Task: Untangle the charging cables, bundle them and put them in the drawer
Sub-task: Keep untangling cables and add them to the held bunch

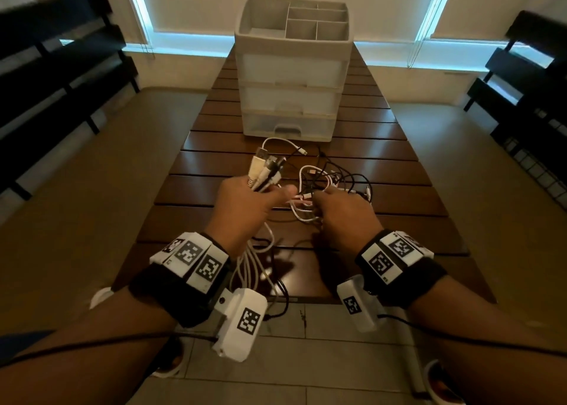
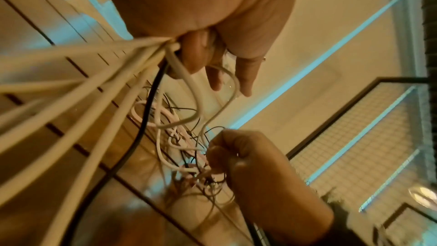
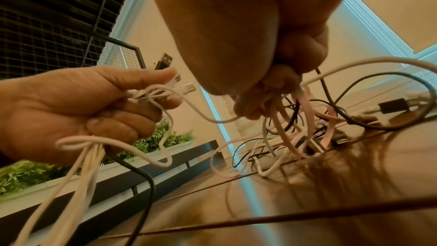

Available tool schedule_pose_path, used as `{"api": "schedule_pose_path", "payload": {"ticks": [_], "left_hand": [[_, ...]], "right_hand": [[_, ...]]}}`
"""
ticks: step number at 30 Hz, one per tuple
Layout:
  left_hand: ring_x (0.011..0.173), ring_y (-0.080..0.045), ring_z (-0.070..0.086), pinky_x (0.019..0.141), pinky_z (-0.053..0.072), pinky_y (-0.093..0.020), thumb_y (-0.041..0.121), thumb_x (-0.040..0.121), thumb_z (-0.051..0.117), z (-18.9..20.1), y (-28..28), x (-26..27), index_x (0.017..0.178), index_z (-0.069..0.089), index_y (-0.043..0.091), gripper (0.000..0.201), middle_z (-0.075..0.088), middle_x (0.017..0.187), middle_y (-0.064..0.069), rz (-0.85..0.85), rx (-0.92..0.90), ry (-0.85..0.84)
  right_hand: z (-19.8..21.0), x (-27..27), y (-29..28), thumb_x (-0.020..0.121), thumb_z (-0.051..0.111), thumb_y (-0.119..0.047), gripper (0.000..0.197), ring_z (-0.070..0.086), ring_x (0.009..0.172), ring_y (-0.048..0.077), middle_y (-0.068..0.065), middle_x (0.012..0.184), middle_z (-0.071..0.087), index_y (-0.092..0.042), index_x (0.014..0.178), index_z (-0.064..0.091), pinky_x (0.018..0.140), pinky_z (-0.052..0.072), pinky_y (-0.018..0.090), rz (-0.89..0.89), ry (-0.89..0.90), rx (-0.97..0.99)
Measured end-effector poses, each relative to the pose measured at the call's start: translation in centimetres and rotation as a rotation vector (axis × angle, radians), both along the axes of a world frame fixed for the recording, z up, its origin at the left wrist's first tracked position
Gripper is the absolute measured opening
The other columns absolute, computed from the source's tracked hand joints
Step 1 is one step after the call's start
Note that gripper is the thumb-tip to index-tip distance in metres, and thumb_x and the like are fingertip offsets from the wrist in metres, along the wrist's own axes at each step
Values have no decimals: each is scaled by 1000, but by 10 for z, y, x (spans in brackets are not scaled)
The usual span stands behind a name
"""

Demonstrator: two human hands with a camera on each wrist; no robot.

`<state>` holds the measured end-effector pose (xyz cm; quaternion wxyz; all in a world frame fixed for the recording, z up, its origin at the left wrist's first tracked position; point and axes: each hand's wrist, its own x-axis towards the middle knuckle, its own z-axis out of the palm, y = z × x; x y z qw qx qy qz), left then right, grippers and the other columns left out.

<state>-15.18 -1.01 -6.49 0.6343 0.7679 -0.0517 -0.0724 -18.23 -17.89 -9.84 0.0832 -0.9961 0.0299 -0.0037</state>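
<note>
Left hand (image 1: 245, 203): our fingers are curled round a gathered bunch of cable ends; USB plugs (image 1: 266, 162) stick up and fwd out of the fist, cords hang down below the wrist twd the table's near edge.
Left hand, wrist view: white cords + one black cord fan out from the closed fist (image 2: 201, 25).
Right hand (image 1: 345, 211): our fingers are bent in, pinching thin pink/white/black strands of the tangle (image 1: 331, 183), held just above the table.
Right hand, wrist view: fingertips (image 3: 272, 89) are bunched together on several strands that droop to the wood.
Cables: not yet sorted; one part in our left fist, rest a loose knot on the table (image 1: 414, 171) btwn our hands and the drawer unit, a few connectors lying flat.
Drawer unit (image 1: 291, 76): pale plastic, three drawers stacked, all closed; open divided tray on top; stands at the table's middle, just beyond the tangle.
Drawer handle (image 1: 287, 128): on the bottom drawer, facing us.
Surroundings: dark slatted benches (image 1: 55, 61) on both sides, bright windows behind, tiled floor below.
</note>
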Motion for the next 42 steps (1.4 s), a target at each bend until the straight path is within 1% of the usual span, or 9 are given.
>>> {"api": "schedule_pose_path", "payload": {"ticks": [4,12,18,23,27,29,35,40,42], "left_hand": [[39,7,50,41,36,-9,15,82,75,9,4,4,86,69,13,8,56,44,19,21,-91,11],[58,8,62,47,40,-5,9,85,71,-11,-6,-6,86,70,23,14,68,73,10,-248,142,37],[53,0,63,44,44,-14,12,84,72,-16,-6,-1,86,72,16,4,69,68,2,-173,134,157],[39,0,51,38,37,-17,14,84,74,-7,0,12,88,72,13,5,58,50,10,-72,127,190],[52,-6,53,41,37,-17,14,85,72,-2,6,18,85,68,17,5,59,62,5,-1,130,195],[58,-9,54,47,38,-20,13,85,72,-2,7,19,91,69,15,7,60,67,3,1,114,222],[59,-11,53,49,37,-23,13,83,74,-4,9,24,95,69,12,13,63,75,-1,34,118,237],[51,-4,58,40,40,-17,10,84,72,-4,7,18,94,69,12,10,64,72,1,-47,92,230],[56,-7,57,43,40,-17,12,85,72,-4,6,14,95,68,13,11,63,74,0,-83,127,212]], "right_hand": [[1,0,0,86,65,-31,30,59,94,25,1,113,52,-23,113,55,76,52,36,-11,17,-9],[5,1,3,85,66,-36,38,58,93,19,-3,118,47,-26,121,57,78,54,38,129,34,76],[11,-2,-2,93,55,-36,20,54,94,15,-6,104,53,-24,110,56,80,49,34,195,48,133],[10,2,-10,93,53,-32,22,57,95,16,-8,116,54,-27,113,59,77,50,34,107,-7,89],[8,4,-13,89,54,-7,32,58,97,8,-8,114,60,-26,111,67,79,48,23,-49,-106,507],[11,4,-13,94,53,-12,26,61,93,4,-9,105,65,-28,107,69,81,54,26,-139,-139,676],[14,1,-14,97,53,-24,24,61,79,-5,-18,92,64,-30,117,65,72,51,17,-58,9,688],[14,2,-10,80,70,-47,31,48,100,4,-15,114,47,-31,107,67,85,46,26,4,-104,399],[8,1,-5,86,65,-40,24,50,103,12,-8,119,46,-26,106,65,85,48,30,25,-60,271]]}}
